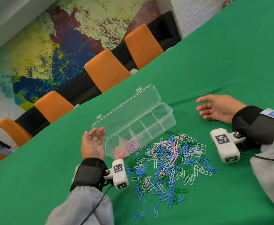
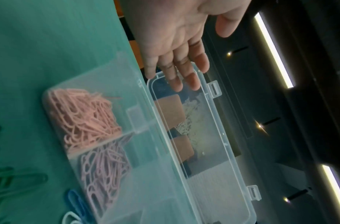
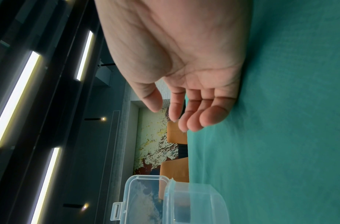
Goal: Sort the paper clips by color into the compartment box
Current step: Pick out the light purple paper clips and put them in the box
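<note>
My fingers are straight and relaxed on both sides, holding nothing. My left hand [image 1: 93,143] lies palm up at the lower centre-left of the head view, its fingertips just beside the near-left corner of the clear lid [image 1: 126,106]; in the left wrist view the same fingers [image 2: 177,72] lie side by side in front of that lid's end. My right hand [image 1: 219,109] lies palm up at the right of the head view, well apart from the box, fingers loosely curved and slightly apart, its edge on the green tablecloth [image 1: 214,62].

The compartment box [image 1: 141,132] is clear plastic, long and narrow, set slantwise in the middle of the frame with its hinged lid standing open on the far side, two small latches along the lid's free edge. Dividers split it into a row of compartments. The end compartment nearest my left hand holds a heap of salmon-pink clips [image 2: 84,115]; the next holds paler lilac-pink clips [image 2: 104,172]. The third seems to hold a few pale clips, though I cannot make out their colour. The remaining compartments look bare.

The loose pile of paper clips [image 1: 165,166] sprawls on the cloth at lower centre, touching the box's near wall: blue, green, white and some pink ones tangled together, with a few blue strays [image 1: 155,210] at the bottom.
</note>
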`<state>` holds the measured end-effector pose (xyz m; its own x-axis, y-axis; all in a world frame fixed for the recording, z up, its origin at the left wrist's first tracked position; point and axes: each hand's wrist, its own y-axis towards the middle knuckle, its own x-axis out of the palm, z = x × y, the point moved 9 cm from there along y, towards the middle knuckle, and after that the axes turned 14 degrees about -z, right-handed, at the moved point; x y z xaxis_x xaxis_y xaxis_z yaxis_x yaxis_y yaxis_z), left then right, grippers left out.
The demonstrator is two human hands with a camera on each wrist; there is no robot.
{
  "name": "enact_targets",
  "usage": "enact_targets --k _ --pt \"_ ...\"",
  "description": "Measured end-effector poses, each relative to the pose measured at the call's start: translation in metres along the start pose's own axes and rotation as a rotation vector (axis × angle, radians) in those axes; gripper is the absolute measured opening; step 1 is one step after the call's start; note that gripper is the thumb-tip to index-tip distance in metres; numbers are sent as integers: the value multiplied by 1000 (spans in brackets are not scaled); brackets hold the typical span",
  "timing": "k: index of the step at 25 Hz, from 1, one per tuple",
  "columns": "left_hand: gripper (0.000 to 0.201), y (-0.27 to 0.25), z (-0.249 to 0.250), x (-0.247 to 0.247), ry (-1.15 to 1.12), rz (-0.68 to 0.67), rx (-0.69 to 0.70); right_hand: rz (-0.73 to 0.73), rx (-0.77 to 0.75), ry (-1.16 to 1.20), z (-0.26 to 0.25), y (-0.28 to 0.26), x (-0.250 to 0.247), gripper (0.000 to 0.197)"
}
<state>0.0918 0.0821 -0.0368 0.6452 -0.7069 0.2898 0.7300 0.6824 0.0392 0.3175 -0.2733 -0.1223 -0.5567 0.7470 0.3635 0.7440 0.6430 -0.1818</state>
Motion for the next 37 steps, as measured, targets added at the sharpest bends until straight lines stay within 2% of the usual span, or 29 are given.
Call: enact_targets --k 5,7,9,12,14,16,20,29,33,35,37 --pt "28 -18 7 -3 -78 -78 53 4 1 3 0 1 -1 14" --pt "20 -30 13 8 62 -181 45 6 4 0 0 0 -1 13" --pt "16 -46 11 31 440 -352 5 6 4 -8 0 0 0 12" --pt "11 -79 -26 71 1097 -755 -100 11 5 -14 -2 -1 0 10" --pt "16 -99 -56 88 1414 -1007 -125 8 11 -18 -1 -2 1 10" --pt "20 -110 -75 97 1617 -1148 -95 6 11 -18 -1 -3 2 11" --pt "21 -114 -83 95 1781 -1190 -29 5 6 -29 -3 -3 3 10" --pt "24 -97 -83 79 1779 -1077 -128 4 -6 -59 -4 -3 4 9" --pt "26 -95 -73 83 1796 -1023 -38 2 -6 -65 -4 -3 4 9" --pt "26 -101 -72 86 1754 -1057 -27 -3 -6 -70 -4 -2 5 8" --pt "25 -108 -79 86 1751 -1127 -84 -4 -7 -75 -4 -2 5 9"
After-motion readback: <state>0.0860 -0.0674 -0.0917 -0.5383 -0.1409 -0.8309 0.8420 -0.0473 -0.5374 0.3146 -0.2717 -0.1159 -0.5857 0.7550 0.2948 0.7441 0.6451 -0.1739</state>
